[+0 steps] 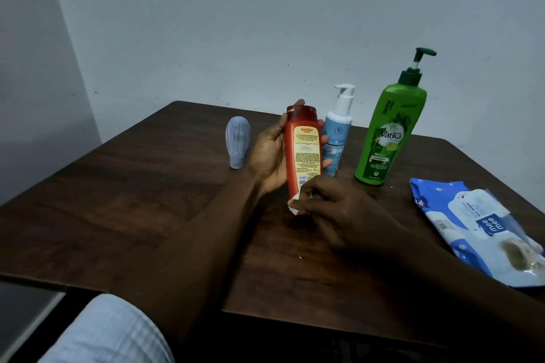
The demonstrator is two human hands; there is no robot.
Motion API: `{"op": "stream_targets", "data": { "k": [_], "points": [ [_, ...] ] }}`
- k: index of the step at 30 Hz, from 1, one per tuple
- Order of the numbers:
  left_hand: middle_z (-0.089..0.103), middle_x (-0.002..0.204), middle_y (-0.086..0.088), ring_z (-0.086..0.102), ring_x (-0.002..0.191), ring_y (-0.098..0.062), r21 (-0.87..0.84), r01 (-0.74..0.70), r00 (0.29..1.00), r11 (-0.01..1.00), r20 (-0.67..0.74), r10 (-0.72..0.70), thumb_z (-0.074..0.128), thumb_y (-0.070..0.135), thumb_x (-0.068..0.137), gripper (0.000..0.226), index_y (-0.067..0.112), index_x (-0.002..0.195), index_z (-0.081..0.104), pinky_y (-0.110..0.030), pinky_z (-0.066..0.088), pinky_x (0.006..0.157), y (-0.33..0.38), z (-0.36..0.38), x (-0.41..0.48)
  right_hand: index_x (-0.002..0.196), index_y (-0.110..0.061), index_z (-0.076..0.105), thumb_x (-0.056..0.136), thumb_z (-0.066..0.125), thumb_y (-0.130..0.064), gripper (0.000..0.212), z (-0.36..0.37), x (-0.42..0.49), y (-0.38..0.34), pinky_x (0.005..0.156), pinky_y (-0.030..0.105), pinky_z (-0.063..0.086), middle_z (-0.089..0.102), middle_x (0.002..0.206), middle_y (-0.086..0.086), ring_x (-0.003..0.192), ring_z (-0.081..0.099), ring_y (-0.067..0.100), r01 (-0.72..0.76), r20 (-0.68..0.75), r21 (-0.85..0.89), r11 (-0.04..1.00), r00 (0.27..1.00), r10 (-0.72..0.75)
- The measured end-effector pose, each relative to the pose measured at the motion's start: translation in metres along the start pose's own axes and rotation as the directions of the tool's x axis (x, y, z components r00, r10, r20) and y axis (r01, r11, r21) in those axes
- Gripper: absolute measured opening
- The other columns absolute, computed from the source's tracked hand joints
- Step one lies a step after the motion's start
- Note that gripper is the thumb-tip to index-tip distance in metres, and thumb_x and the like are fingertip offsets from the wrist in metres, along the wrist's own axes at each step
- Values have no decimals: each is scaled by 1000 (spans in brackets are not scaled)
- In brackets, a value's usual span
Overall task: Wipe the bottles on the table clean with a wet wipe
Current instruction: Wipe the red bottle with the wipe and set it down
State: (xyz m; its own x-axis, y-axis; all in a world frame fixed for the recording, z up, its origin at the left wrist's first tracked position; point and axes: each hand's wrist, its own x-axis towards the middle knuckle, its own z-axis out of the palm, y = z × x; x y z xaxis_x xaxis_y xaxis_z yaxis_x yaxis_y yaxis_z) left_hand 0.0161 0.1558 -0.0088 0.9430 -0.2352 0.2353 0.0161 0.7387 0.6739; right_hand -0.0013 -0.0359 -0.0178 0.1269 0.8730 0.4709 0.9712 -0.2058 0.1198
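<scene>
1. Pale checked cloth (109, 333), btm-left & closest to cam, is cut off by the frame edge; can't tell if it's a sleeve or a lap.
2. Dark wood table (132, 215): front edge partly hidden by both forearms, right side runs out of frame.
3. Wet-wipe pkt (483, 227), blue/white, lies flat at table's right. Its far end is cropped, and the small print is unreadable.
4. Green pump bottle (386, 138) stands upright btwn pkt & the other bottles, touching neither.
5. L hand (274, 153) grips red bottle (303, 150), held up w/ cap on top, slightly tilted. Thumb lies on its left edge near the cap; fingers curl behind, tips showing at right edge. Label's fine print too blurry to read.
6. R hand (333, 206), seen from the back, has fingers bunched, pinching wet wipe (295, 210) against red bottle's btm end. Fingertips mostly hidden.
7. Blue/white pump bottle (339, 132) stands upright just behind the red one, its left side covered.
8. Small grey-blue bottle (238, 141) stands narrow end down, left of L hand; label's a blur.
9. Of the wet wipe only a crumpled white corner shows.
</scene>
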Motion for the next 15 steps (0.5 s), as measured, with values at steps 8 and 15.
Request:
{"op": "stream_targets", "data": {
  "k": [8, 15],
  "points": [
    [57, 133, -15, 58, 117, -29, -14, 29, 996, 999, -85, -30, 34, 49, 106, 59, 6, 139, 57, -43, 50, 101, 1, -6, 4, 113, -8, 73, 88, 58, -12, 30, -4, 31, 23, 87, 35, 54, 63, 112, 17, 101, 62, 26, -42, -119, -52, 998, 992, 36],
    [59, 130, -12, 57, 119, -25, -27, -42, 997, 999, -62, 41, 31, 50, 105, 55, 16, 141, 56, -41, 40, 110, 1, -2, 0, 107, -5, 76, 87, 57, -8, 28, -15, 67, 39, 86, 16, 39, 63, 106, 18, 97, 62, 27, -91, -262, -85, 992, 963, 66]
  ]
}}
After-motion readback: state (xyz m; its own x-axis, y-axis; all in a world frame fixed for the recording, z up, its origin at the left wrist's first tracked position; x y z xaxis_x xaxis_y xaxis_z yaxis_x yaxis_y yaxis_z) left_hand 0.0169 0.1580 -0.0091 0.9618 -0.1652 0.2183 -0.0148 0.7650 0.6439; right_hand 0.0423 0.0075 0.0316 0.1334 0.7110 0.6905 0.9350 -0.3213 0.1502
